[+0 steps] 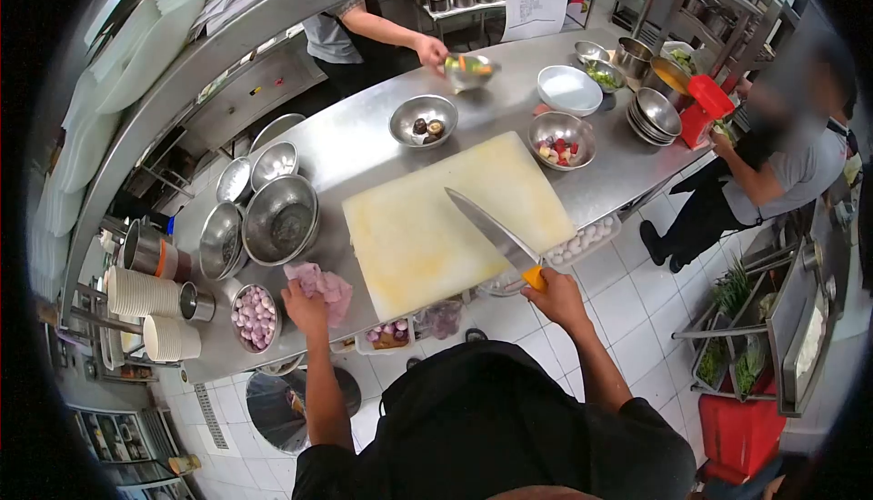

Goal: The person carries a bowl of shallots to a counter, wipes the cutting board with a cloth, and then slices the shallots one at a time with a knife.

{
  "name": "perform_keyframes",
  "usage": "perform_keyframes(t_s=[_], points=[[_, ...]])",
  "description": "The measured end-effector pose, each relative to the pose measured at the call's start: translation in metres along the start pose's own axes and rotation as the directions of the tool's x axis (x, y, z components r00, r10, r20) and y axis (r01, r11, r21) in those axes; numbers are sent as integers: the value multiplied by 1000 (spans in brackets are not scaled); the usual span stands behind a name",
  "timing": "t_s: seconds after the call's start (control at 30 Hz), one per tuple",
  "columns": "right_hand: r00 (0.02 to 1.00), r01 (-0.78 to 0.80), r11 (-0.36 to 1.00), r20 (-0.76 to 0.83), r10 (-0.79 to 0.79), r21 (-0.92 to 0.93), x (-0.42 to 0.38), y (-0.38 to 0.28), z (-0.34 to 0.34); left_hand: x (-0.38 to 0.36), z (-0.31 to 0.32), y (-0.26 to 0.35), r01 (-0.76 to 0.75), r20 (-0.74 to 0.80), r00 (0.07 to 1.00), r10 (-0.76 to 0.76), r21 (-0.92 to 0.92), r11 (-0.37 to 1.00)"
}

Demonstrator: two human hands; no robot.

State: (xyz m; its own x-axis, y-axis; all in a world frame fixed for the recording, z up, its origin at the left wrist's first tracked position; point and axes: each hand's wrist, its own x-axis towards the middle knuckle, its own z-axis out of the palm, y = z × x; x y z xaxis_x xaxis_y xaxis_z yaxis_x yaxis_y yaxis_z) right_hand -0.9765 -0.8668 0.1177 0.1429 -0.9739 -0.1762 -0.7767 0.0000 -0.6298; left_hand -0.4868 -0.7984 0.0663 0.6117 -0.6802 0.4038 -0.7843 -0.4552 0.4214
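A large cutting board (436, 218) lies on the steel table, pale with yellowish stains. My right hand (556, 300) is closed around the yellow handle of a big knife (489, 227), whose blade rests over the board's right part and points up and left. Left of the board, my left hand (305, 307) is on a crumpled pink cloth (324, 293), fingers bent around its left side. Beside that hand sits a bowl of peeled shallots (254, 318). Beyond the board are a bowl with dark mushrooms (424, 124) and a bowl with red and pale pieces (561, 141).
Metal bowls (280, 220) stand at the left of the table (346, 159). Across it, a person's hand (431, 51) holds a blurred bowl of vegetables (470, 71). Another person (787, 164) stands at the right. A tub of eggs (584, 242) is below the right edge.
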Motion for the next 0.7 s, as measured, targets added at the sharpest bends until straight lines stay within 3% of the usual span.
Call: perform_keyframes(t_s=[0.13,0.17,0.27,0.4,0.5,0.53,0.6,0.63,0.7], points=[[999,41,999,-13,-41,29,18,-13,-2,10,-11,-12,-65,-34,997,68,79,995],[998,56,998,-14,-56,25,23,-14,-1,12,-4,-23,-71,79,995,58,182,981],[995,96,995,-29,-95,22,39,-14,9,-3,17,-35,-179,159,977,139,272,945],[987,152,988,-54,-153,-12,52,-15,23,-11,16,-34,-98,187,981,59,209,973],[952,268,961,-132,-275,-66,69,-12,37,-7,25,-55,-217,183,967,175,243,946],[931,320,944,-154,-330,-84,73,-11,39,-6,20,-47,-130,192,977,97,168,977],[942,296,950,-131,-308,-103,79,-16,41,-9,3,-38,-72,131,990,56,126,989],[944,292,950,-124,-305,-112,82,-19,43,-11,0,-35,-112,44,993,106,152,982],[942,299,948,-130,-311,-107,82,-18,46,-11,-18,-22,-121,57,992,114,135,983]])
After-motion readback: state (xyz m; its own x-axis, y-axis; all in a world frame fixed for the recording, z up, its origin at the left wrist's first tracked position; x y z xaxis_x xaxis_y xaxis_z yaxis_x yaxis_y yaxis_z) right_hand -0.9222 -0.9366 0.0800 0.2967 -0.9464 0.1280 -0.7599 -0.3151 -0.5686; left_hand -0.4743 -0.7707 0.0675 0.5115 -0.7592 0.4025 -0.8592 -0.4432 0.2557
